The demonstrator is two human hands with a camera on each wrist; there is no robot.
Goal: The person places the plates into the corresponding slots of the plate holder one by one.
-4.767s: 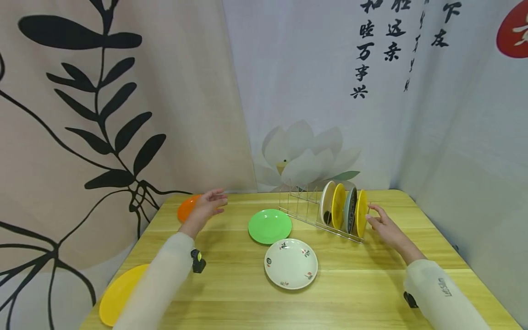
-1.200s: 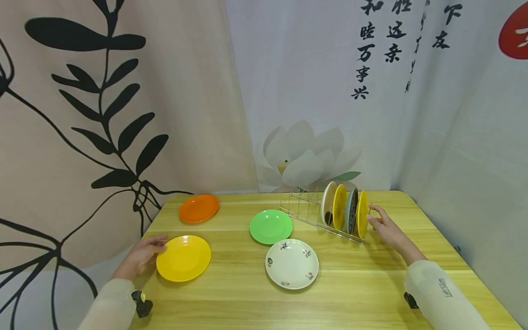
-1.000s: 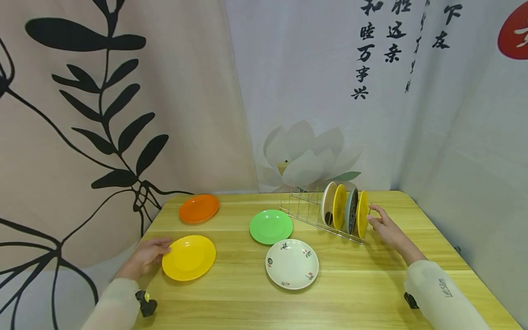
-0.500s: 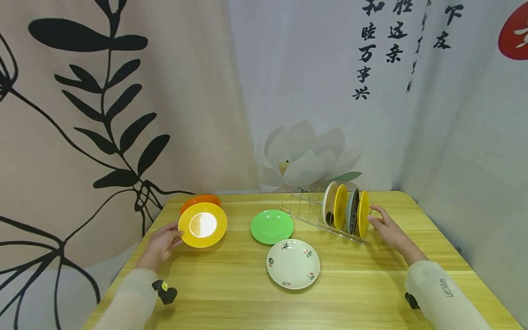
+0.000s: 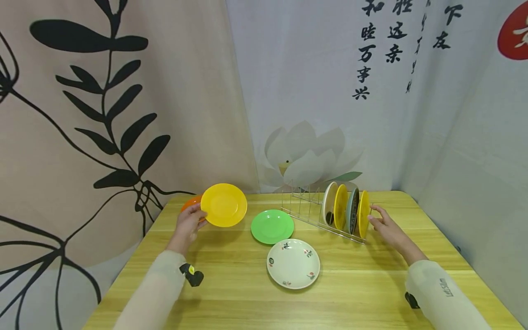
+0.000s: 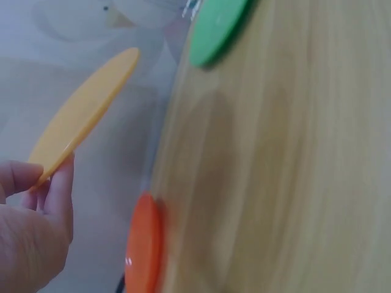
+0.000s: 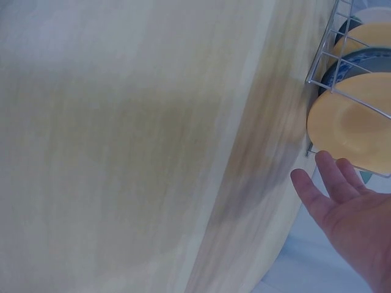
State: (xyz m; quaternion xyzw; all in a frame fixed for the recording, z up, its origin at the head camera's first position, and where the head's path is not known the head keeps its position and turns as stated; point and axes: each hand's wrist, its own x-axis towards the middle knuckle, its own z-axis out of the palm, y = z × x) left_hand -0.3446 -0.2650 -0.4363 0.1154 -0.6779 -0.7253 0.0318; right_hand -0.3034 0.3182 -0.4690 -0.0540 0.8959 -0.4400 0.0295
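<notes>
My left hand point(image 5: 189, 227) pinches the left rim of a yellow plate point(image 5: 224, 205), thumb on top and fingers beneath. The plate is raised over the back left of the table and tilted; its shadow shows below in the left wrist view. It partly covers an orange plate point(image 5: 190, 201) lying behind. My right hand point(image 5: 387, 228) stays at the right end of a wire dish rack point(image 7: 318, 52), fingers loosely extended with fingertips close to the outermost yellow plate point(image 5: 363, 215). Upright beside that plate stand a grey-blue patterned plate point(image 5: 351, 210), another yellow plate point(image 5: 340, 207) and a white plate point(image 5: 328, 204).
Flat on the wooden table point(image 5: 231, 293) lie a green plate point(image 5: 272, 227) and, nearer, a white plate with small floral prints point(image 5: 293, 264). The rack's left slots hold no plates. A printed curtain point(image 5: 198, 114) hangs right behind the table's back edge.
My left hand has come back from the orange plate, picked up the yellow plate at the left, and carried it up, away and rightward. My right hand has stayed by the rack.
</notes>
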